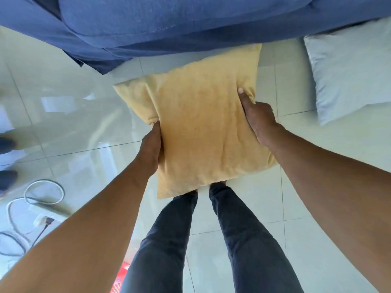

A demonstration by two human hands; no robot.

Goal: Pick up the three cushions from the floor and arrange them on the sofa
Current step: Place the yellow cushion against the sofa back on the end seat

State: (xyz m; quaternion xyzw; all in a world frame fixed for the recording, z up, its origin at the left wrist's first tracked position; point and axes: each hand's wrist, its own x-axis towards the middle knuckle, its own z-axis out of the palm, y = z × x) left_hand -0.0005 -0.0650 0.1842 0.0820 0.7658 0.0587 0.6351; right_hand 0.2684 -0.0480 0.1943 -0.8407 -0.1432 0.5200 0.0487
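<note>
Both hands hold the soft square yellow cushion [203,121] above the shiny pale tile floor [84,115], near the blue fabric sofa [169,24]. The left hand [150,149] squeezes its left edge. The right hand [259,121] squeezes its right edge. A pale grey cushion [349,70] lies far right.

No readable text or labels.

White cable loops [43,192] and power strip [42,219] on glossy tiled floor [84,123].
</note>
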